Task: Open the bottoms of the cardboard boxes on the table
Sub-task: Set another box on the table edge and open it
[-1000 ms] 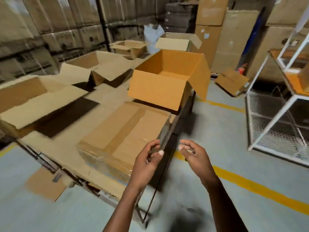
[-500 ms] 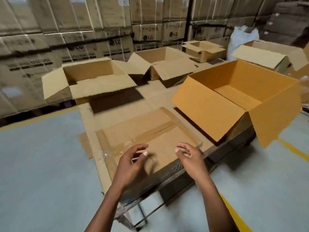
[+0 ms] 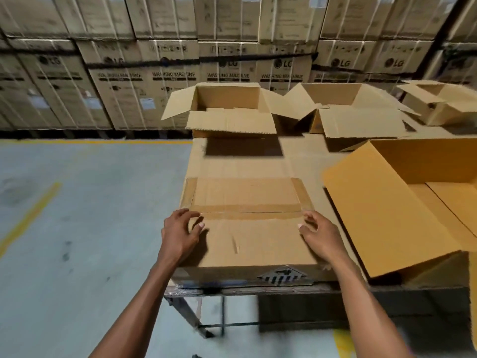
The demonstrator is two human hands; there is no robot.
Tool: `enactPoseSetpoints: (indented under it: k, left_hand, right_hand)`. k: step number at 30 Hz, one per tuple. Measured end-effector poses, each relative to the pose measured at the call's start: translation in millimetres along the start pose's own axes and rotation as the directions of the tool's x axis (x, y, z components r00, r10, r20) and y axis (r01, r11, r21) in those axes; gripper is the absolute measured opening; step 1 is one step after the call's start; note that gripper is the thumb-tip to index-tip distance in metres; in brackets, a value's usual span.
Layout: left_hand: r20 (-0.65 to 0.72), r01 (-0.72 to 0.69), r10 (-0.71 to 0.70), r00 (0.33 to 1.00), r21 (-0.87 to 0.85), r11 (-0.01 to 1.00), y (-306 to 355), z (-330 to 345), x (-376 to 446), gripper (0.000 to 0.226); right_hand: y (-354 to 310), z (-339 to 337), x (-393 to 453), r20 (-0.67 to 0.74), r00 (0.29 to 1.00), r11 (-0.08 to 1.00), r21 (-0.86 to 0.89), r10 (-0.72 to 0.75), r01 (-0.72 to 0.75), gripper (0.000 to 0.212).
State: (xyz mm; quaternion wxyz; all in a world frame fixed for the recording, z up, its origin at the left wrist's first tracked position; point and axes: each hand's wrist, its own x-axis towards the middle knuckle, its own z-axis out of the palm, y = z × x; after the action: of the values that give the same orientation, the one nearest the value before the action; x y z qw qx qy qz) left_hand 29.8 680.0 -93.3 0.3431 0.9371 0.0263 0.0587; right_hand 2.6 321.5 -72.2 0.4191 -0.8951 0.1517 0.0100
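Sealed brown cardboard box (image 3: 247,223), flat-topped, at near edge of cardboard-covered metal-framed table (image 3: 232,164). Strip of brown packing tape (image 3: 250,214) across the box's top seam, more tape along both short ends. Black diamond-shaped printed mark (image 3: 282,275) on near side wall.

Left hand (image 3: 180,232) at left end of the taped seam, fingers curled, fingertips on the tape end, thumb on the cardboard just below. Cannot tell whether any tape is pinched. Right hand (image 3: 320,235) at right end of the seam, fingers loosely bent, tips touching the box top; nothing held.

Open orange-brown cardboard box (image 3: 402,202) just right, tilted, flaps spread. 3 open tan boxes along far edge: (image 3: 227,112), (image 3: 348,112), (image 3: 438,102). Stacked washing-machine cartons (image 3: 180,73) as back wall. Grey concrete floor (image 3: 90,202) with yellow lines.
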Motion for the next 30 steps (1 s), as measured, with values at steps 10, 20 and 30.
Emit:
enactPoseSetpoints:
  k: [10,20,30]
  left_hand:
    - [0.122,0.286,-0.263,0.957,-0.244,0.927,3,-5,12,0.053]
    - [0.139,0.348,-0.32,0.937,-0.432,0.832,-2,-8,6,0.04]
    - [-0.1,0.112,-0.232,0.968,-0.654,0.748,-8,-23,-8,0.065]
  right_hand:
    - [20,-7,40,0.164,0.968,0.972,0.112,0.187,-0.207,0.055]
    - [28,-8,46,0.251,0.956,0.894,0.379,0.152,-0.241,0.034]
    - [15,-22,31,0.013,0.999,0.824,0.566,-0.033,0.02,0.053]
